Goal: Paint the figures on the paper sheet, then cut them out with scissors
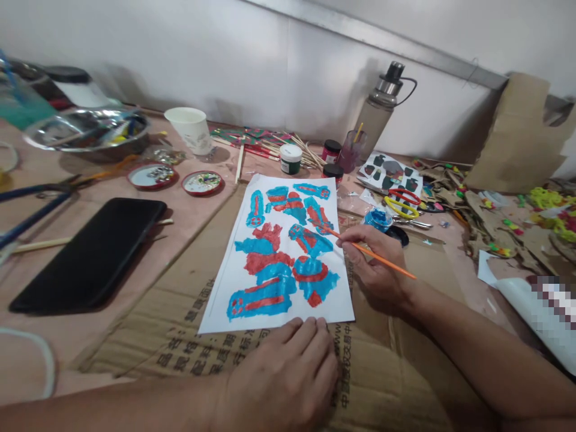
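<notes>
A sheet of white paper [216, 312] lies on flattened cardboard, carrying several blue and red painted shapes. In my right hand [378, 264] is a thin orange paintbrush [378, 257], pinched between thumb and fingers. Its tip meets a red and blue shape [317, 213] near the paper's upper right. My left hand [292, 366] rests palm down at the paper's lower edge, fingers bent a little, with nothing visible in it. Just beyond my right hand stands an open jar of blue paint [378, 219], its dark lid [398, 235] beside it.
To the left lie a black phone [92, 255], blue-handled pliers [40, 204] and a metal bowl [85, 147] of tools. A paper cup [189, 129], paint jars [291, 159] and a bottle [380, 114] stand along the back. Scissors [402, 207] and cardboard cutouts [499, 225] fill the right.
</notes>
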Demonstrator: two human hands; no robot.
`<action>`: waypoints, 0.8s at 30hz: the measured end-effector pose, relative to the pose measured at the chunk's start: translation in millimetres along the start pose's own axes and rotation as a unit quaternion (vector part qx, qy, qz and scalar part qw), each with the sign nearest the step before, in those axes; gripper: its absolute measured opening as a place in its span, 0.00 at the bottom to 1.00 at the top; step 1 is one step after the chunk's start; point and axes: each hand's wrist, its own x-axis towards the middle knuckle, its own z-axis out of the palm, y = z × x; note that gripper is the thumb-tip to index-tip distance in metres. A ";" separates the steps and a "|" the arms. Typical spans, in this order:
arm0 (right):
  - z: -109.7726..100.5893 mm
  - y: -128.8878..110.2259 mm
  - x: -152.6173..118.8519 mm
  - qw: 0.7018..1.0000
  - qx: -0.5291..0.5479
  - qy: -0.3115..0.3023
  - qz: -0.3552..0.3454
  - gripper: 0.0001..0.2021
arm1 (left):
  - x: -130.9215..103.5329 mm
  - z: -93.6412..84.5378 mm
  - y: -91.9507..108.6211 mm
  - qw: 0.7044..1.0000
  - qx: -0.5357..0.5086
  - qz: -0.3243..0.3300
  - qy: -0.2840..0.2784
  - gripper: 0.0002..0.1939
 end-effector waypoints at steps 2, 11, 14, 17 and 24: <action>0.0 2.6 -1.3 1.000 -0.006 0.000 -0.009 0.07 | 0.0 0.4 0.0 1.000 0.000 0.002 -0.010 0.13; -3.9 13.8 -6.8 0.996 -0.007 0.063 -0.068 0.08 | 3.9 7.8 0.1 1.000 -0.021 -0.018 0.010 0.13; -4.2 17.1 -5.7 0.992 -0.012 0.084 -0.095 0.09 | 3.9 7.6 0.0 1.000 -0.024 -0.011 -0.009 0.11; -4.1 19.0 -5.7 0.989 -0.016 0.089 -0.115 0.10 | 3.0 7.8 -0.2 1.000 -0.025 -0.001 -0.018 0.10; -6.6 17.5 -7.1 0.989 -0.024 0.081 -0.118 0.08 | 4.3 9.9 -0.6 1.000 -0.007 0.013 -0.023 0.09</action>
